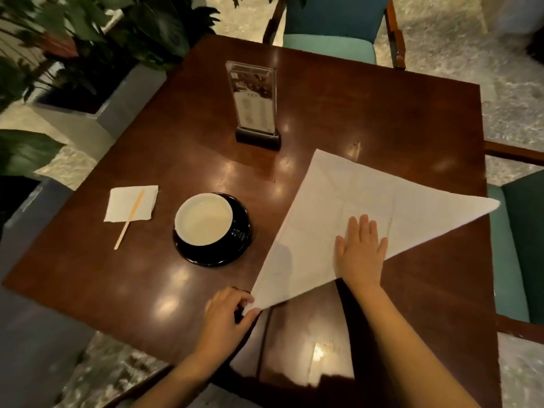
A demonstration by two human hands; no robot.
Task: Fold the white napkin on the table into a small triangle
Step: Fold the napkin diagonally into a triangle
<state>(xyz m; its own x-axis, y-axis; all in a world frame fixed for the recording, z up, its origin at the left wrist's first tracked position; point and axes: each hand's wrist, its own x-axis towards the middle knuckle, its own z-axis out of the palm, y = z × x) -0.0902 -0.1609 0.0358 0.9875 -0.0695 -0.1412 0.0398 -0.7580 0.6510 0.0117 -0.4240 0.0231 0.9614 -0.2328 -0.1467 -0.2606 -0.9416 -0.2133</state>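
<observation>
The white napkin (329, 201) lies on the dark wooden table (147, 275) as one large triangle, with old fold creases across it. Its corners point to the far middle, the right edge and the near left. My right hand (360, 253) lies flat on it, fingers spread, near the long front edge. My left hand (228, 312) pinches the near-left corner between thumb and fingers.
A white cup on a black saucer (212, 228) stands just left of the napkin. Further left lie a small paper napkin (131, 203) and a wooden stir stick (129, 219). A clear menu holder (256, 104) stands behind. Chairs (332, 28) and plants (88, 39) surround the table.
</observation>
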